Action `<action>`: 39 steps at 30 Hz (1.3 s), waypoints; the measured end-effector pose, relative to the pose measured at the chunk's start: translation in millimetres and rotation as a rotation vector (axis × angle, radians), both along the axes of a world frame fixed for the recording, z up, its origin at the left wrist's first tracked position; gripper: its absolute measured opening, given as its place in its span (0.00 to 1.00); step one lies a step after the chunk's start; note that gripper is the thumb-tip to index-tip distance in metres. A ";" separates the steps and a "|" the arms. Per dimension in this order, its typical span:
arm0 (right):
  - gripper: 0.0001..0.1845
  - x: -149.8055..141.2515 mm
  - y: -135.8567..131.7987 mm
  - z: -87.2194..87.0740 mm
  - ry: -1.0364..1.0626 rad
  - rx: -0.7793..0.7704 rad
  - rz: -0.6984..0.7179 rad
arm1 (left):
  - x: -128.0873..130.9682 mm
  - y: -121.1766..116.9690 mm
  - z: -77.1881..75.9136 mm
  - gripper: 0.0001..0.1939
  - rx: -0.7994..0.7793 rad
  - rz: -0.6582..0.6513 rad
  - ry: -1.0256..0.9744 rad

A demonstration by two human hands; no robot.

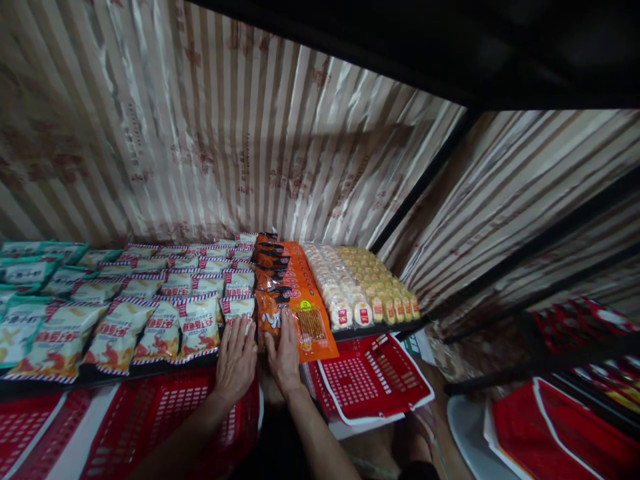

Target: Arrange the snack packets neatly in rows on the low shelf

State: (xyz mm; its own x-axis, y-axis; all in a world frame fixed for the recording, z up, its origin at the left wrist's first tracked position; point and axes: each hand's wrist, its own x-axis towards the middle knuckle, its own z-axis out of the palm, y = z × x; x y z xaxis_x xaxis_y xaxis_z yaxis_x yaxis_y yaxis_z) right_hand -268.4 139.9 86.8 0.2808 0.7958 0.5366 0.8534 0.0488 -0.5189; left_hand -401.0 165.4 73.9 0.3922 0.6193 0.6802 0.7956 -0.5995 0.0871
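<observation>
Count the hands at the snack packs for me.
2: left hand over the front of a white snack pack, right hand at the orange packs beside it.

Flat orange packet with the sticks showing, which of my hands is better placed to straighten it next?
Probably the right hand: it lies beside the flat orange packet. The left hand is farther off, at a white snack bag, with the right in between.

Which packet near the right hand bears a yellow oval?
The front orange packet of brown sticks, beside the right hand; only it shows that oval.
</observation>
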 end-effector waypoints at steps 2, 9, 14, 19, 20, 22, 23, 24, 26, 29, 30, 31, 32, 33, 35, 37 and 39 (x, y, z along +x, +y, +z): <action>0.34 1.2 0.8 -1.9 -0.006 0.006 0.005 | -0.8 1.2 -2.2 0.27 -0.003 -0.007 -0.002; 0.35 5.1 1.2 -0.2 -0.002 -0.018 0.027 | -2.6 -1.4 4.7 0.25 -0.029 -0.006 -0.002; 0.36 -0.5 -0.7 1.5 -0.016 0.000 -0.007 | -6.2 -5.7 8.8 0.26 -0.045 0.003 0.047; 0.33 -12.9 -1.8 1.6 -0.129 0.106 -0.104 | -14.1 -5.7 12.8 0.27 -0.062 -0.033 0.108; 0.33 -17.2 -2.5 2.5 -0.159 0.128 -0.104 | -16.3 -5.7 13.7 0.27 -0.056 -0.027 0.107; 0.32 -28.4 -4.4 5.6 -0.213 0.153 -0.056 | -22.7 -6.7 14.8 0.27 -0.037 -0.010 0.097; 0.32 -35.3 -5.4 7.4 -0.236 0.152 -0.007 | -27.2 -7.6 15.0 0.26 -0.025 -0.003 0.092; 0.31 -42.7 -6.2 9.2 -0.255 0.146 0.050 | -32.7 -8.6 15.0 0.26 -0.015 0.005 0.085; 0.30 -58.0 -6.1 11.7 -0.287 0.131 0.160 | -46.0 -10.4 14.3 0.26 -0.003 0.038 0.066; 0.30 -77.5 -0.3 10.0 -0.293 0.123 0.261 | -68.4 -9.9 12.3 0.28 -0.020 0.113 0.033; 0.29 -82.4 2.9 8.1 -0.283 0.112 0.276 | -75.3 -8.7 11.7 0.28 -0.029 0.126 0.027; 0.28 -86.3 6.1 6.0 -0.273 0.091 0.285 | -81.4 -7.2 11.2 0.28 -0.038 0.131 0.024; 0.27 -89.3 9.2 4.0 -0.263 0.064 0.285 | -86.5 -5.7 10.8 0.28 -0.048 0.129 0.023; 0.26 -91.4 11.7 2.4 -0.258 0.038 0.281 | -90.6 -4.3 10.4 0.28 -0.056 0.123 0.023; 0.25 -93.6 14.4 1.5 -0.259 0.005 0.266 | -95.7 -2.5 9.6 0.28 -0.072 0.107 0.022; 0.25 -94.3 13.7 3.2 -0.264 -0.004 0.245 | -97.6 -2.7 8.3 0.29 -0.087 0.087 0.023; 0.25 -95.0 10.7 4.8 -0.264 -0.001 0.224 | -98.3 -4.3 6.3 0.30 -0.099 0.076 0.018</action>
State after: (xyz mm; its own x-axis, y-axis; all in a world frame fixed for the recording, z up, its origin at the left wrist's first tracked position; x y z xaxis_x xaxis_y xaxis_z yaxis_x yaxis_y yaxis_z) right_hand -363.4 150.6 91.6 -0.0495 0.8226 0.5665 0.9265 0.2496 -0.2816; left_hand -499.3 161.1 80.1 0.3530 0.7114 0.6077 0.8403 -0.5267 0.1285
